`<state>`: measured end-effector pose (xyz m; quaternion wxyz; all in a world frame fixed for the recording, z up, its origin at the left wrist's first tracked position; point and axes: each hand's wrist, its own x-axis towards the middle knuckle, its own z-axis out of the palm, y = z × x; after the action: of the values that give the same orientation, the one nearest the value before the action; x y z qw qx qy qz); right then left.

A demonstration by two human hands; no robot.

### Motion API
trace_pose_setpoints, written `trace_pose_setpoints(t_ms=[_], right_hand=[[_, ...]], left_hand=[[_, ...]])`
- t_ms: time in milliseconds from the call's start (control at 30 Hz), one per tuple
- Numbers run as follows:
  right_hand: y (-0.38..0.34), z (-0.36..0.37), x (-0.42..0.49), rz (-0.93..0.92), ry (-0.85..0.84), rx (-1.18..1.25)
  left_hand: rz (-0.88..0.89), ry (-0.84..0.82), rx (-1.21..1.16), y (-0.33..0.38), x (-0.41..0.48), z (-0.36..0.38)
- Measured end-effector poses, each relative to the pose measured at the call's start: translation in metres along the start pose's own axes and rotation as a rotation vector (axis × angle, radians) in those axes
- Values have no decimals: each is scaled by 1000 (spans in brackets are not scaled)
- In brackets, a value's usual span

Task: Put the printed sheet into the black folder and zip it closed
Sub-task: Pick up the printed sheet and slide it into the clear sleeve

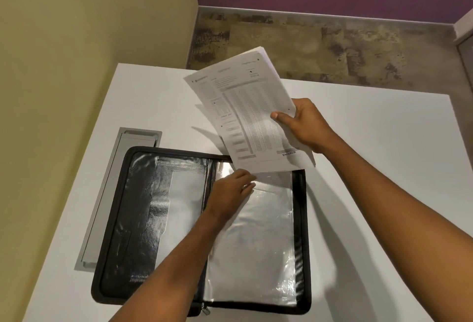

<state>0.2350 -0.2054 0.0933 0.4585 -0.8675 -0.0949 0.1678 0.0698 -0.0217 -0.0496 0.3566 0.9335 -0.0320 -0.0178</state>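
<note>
The black zip folder (115, 219) lies open flat on the white table, with shiny clear plastic sleeves (261, 239) on its right half. My right hand (304, 123) grips the printed sheet (245, 114) by its right edge and holds it tilted above the folder's top right corner. Its lower edge reaches the top of the sleeves. My left hand (230, 191) rests on the top edge of the sleeves, fingers at the sleeve opening just under the sheet. I cannot tell whether it pinches the plastic. The zip pull (206, 311) shows at the folder's near edge.
A grey metal cable hatch (107, 198) is set into the white table (384, 168) just left of the folder. A beige wall stands close on the left. Beyond the table's far edge is patterned floor and a purple wall.
</note>
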Motion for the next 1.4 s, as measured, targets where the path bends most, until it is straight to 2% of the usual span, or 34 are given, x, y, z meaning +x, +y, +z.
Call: trace_pose_setpoints(t_ms=[233, 567, 700, 1133, 1400], right_hand=[[9, 11, 9, 43, -104, 16], [25, 3, 38, 138, -102, 152], [23, 1, 46, 142, -190, 136], [31, 21, 49, 135, -227, 168], [40, 18, 61, 189, -225, 245]], left_hand=[[5, 31, -58, 23, -2, 19], [-41, 73, -83, 55, 11, 32], [-14, 110, -63, 72, 19, 36], [-127, 9, 22, 87, 29, 56], [-50, -37, 148, 95, 43, 46]])
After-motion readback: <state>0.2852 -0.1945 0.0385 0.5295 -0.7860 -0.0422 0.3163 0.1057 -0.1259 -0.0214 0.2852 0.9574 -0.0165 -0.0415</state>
